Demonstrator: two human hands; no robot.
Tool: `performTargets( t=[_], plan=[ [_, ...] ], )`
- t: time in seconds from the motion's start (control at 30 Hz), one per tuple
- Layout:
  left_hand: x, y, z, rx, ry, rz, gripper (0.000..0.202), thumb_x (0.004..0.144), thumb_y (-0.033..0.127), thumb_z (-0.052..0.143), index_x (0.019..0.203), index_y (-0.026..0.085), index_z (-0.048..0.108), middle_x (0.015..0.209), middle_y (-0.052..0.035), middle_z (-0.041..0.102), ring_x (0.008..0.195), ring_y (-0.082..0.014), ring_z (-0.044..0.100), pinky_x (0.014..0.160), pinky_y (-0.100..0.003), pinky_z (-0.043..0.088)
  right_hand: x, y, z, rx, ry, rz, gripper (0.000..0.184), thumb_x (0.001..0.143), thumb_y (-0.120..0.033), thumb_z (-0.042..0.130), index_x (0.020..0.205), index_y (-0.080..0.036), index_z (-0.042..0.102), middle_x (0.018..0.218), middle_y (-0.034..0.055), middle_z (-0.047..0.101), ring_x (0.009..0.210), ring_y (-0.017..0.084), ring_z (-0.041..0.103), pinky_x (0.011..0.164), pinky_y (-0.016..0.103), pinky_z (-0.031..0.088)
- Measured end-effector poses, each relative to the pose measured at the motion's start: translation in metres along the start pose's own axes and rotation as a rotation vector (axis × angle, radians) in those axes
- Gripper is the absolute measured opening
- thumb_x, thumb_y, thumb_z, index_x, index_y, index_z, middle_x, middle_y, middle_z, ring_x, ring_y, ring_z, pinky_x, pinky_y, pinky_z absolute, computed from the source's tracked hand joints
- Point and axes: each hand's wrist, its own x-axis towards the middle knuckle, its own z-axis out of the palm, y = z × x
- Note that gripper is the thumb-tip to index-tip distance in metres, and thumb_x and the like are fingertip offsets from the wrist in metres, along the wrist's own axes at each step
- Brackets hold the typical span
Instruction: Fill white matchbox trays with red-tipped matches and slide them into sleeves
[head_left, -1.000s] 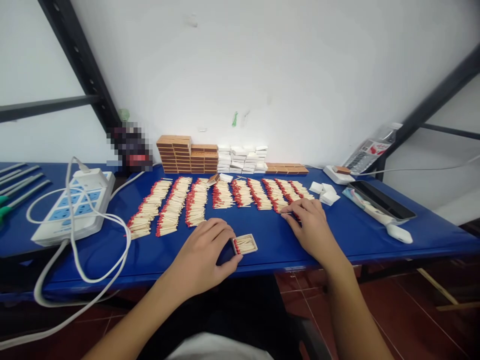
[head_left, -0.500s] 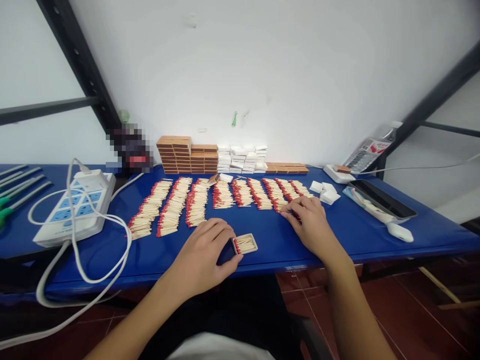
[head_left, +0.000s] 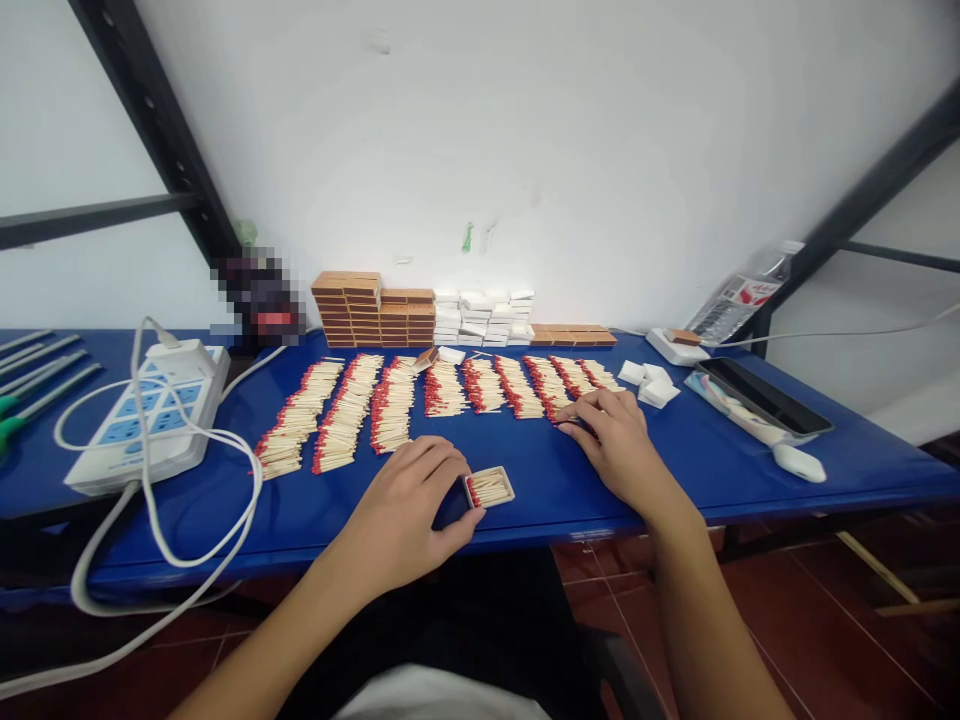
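Observation:
My left hand [head_left: 409, 505] curls around the left end of a small matchbox tray [head_left: 511, 491], its thumb at the near corner and its fingers at the far one. Inside lie several matches [head_left: 491, 488], red heads to the left. My right hand [head_left: 611, 440] is at the near end of a row of matches [head_left: 546, 385], thumb and forefinger pinched low over the blue table. The fingertips seem to close on matches there, though the fingers mostly hide them. More match rows [head_left: 349, 410] spread to the left, red heads mostly leftward.
Stacked brown matchboxes [head_left: 349, 300] and white trays [head_left: 484, 318] line the wall. Loose white trays [head_left: 658, 388] lie at right, near a phone [head_left: 765, 400], a white earbud case [head_left: 799, 463] and a leaning bottle [head_left: 742, 300]. A power strip [head_left: 154, 420] with looping cables stands left.
My right hand has shifted slightly left along the near end of the match rows, still pinched. My left hand and the matchbox tray have stayed in place.

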Motion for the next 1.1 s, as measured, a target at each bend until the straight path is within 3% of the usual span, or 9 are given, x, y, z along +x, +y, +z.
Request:
performTargets(
  t=[0.77, 0.9, 1.1],
  plan=[
    [0.0, -0.001, 0.001, -0.002, -0.014, -0.022, 0.024, 0.096, 0.028, 0.079, 0.116, 0.02, 0.068, 0.121, -0.011, 0.077, 0.122, -0.0331, 0.07, 0.108, -0.055, 0.059, -0.003, 0.001, -0.007, 0.005, -0.015, 0.01, 0.022, 0.11, -0.037, 0.056, 0.097, -0.025, 0.067, 0.106, 0.0108, 0.068, 0.105, 0.033, 0.056, 0.098, 0.051, 0.046],
    [-0.001, -0.001, 0.0, -0.013, -0.019, -0.021, 0.024, 0.096, 0.027, 0.079, 0.116, 0.02, 0.068, 0.121, -0.0113, 0.077, 0.123, -0.0334, 0.069, 0.108, -0.055, 0.059, -0.004, -0.029, -0.019, 0.103, -0.016, -0.026, 0.019, 0.111, -0.036, 0.055, 0.1, -0.026, 0.067, 0.111, 0.0101, 0.069, 0.108, 0.031, 0.057, 0.103, 0.052, 0.046],
    [0.001, 0.001, 0.0, -0.02, -0.018, -0.019, 0.022, 0.096, 0.025, 0.078, 0.115, 0.02, 0.068, 0.119, -0.0111, 0.077, 0.121, -0.0329, 0.07, 0.108, -0.054, 0.059, -0.009, -0.109, -0.026, 0.19, -0.063, -0.183, 0.011, 0.112, -0.027, 0.058, 0.105, -0.025, 0.066, 0.113, 0.0086, 0.069, 0.111, 0.029, 0.059, 0.1, 0.046, 0.048]
  ],
)
